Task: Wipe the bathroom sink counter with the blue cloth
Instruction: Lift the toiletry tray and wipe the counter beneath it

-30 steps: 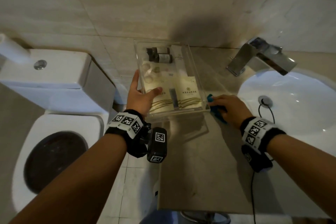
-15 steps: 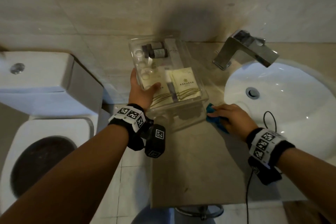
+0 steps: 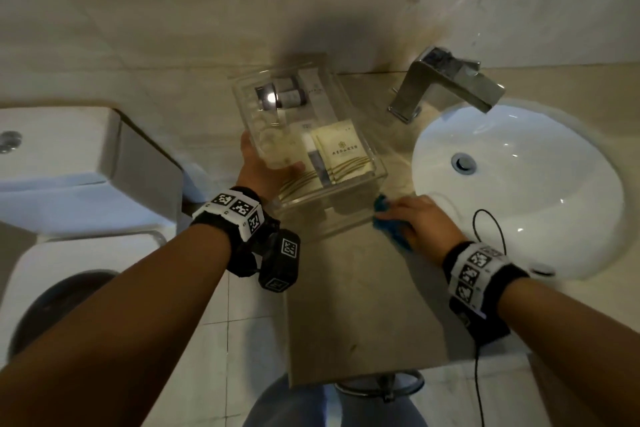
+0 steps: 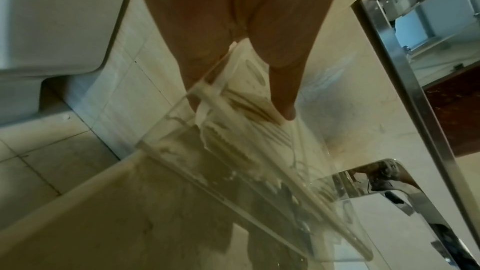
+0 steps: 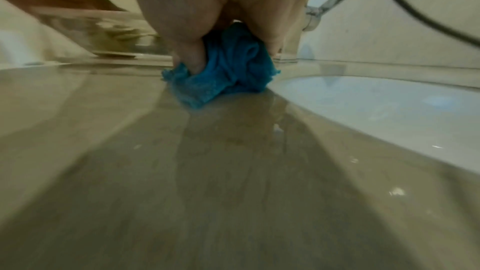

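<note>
- The right hand (image 3: 420, 218), at centre right of the head view, curls its fingers round the bunched blue cloth (image 3: 389, 222) and presses it onto the worktop (image 3: 363, 305).
- In the right wrist view the cloth (image 5: 228, 69) touches the beige surface just left of the white sink (image 5: 389, 110).
- The left hand (image 3: 263, 170) grips a clear tray (image 3: 346, 104) by its near left corner, thumb over the rim, holding it tilted above the worktop.
- The tray holds sachets (image 3: 343, 152) and small bottles (image 3: 282, 95).
- A chrome faucet (image 3: 446, 83) stands at upper right; a toilet (image 3: 69, 191) fills the left.
</note>
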Action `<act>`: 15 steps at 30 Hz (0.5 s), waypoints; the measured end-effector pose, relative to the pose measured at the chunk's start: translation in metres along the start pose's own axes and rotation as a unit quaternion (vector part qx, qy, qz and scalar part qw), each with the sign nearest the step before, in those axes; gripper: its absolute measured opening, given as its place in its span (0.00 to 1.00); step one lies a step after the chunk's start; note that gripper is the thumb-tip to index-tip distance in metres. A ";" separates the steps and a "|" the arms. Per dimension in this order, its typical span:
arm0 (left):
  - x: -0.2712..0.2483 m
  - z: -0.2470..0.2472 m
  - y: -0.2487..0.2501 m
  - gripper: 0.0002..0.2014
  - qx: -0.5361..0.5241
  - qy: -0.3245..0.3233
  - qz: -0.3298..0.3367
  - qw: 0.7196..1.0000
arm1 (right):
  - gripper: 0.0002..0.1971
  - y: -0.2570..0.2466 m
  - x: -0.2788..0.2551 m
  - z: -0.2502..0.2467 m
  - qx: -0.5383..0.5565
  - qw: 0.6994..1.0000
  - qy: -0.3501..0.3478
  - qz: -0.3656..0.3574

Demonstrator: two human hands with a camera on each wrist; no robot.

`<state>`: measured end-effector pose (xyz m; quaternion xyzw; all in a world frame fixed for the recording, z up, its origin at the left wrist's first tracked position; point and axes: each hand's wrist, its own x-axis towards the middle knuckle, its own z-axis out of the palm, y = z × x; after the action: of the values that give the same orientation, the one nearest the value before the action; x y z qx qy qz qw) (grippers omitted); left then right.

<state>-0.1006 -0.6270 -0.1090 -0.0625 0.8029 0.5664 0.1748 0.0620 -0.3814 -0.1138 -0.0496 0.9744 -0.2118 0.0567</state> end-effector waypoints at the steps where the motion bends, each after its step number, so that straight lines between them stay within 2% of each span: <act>1: 0.000 -0.002 -0.001 0.54 0.003 -0.007 0.002 1.000 | 0.17 0.004 0.006 -0.005 0.007 0.999 0.027 0.040; 3: 0.001 -0.004 -0.001 0.54 0.009 -0.023 -0.006 1.000 | 0.19 0.011 0.015 -0.009 0.009 0.990 0.056 0.127; 4: 0.001 -0.005 -0.001 0.55 0.011 -0.030 -0.014 0.999 | 0.19 0.010 0.016 -0.007 0.003 0.988 0.053 0.148; 5: 0.001 -0.006 0.001 0.56 0.010 -0.037 -0.019 0.999 | 0.19 0.006 0.014 -0.003 0.000 0.988 0.046 0.147; 9: 0.000 -0.003 0.004 0.59 0.014 -0.044 -0.024 0.999 | 0.18 -0.013 0.000 0.009 0.019 0.997 -0.006 0.069; 13: 0.001 0.003 0.011 0.62 0.037 -0.058 -0.027 0.997 | 0.17 -0.010 0.003 -0.002 0.017 0.997 -0.041 0.056; 15: 0.001 0.005 0.013 0.63 0.041 -0.064 -0.028 0.997 | 0.18 -0.004 0.005 -0.004 0.024 0.996 -0.017 0.081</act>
<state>-0.1042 -0.6177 -0.0988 -0.0411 0.8104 0.5311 0.2437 0.0570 -0.3840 -0.1088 0.0274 0.9687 -0.2288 0.0919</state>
